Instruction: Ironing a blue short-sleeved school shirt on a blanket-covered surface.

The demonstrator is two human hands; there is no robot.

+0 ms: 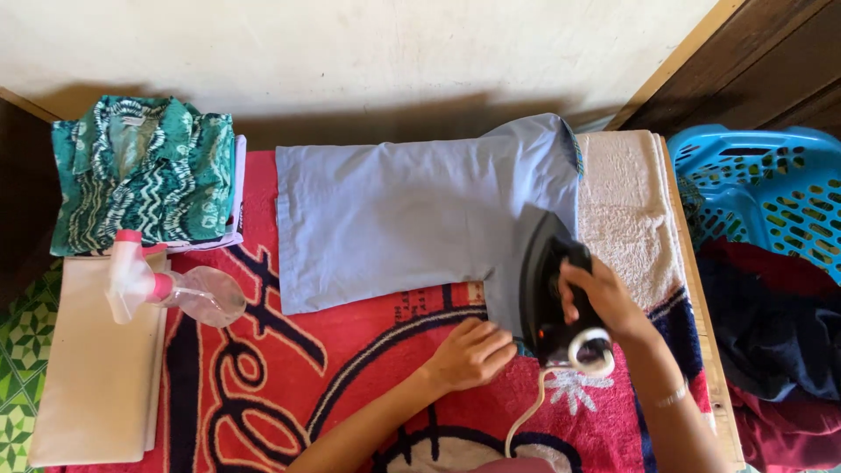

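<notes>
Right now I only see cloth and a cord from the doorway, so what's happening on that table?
A person is ironing. The right hand grips a black iron set on a pale blue shirt, while the left hand presses the shirt's edge flat on the red patterned towel. A spray bottle and a folded green shirt lie to the left, a blue basket to the right.

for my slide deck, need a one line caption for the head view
Right hand presses a black iron on a blue shirt while the left hand rests at its hem.
</notes>
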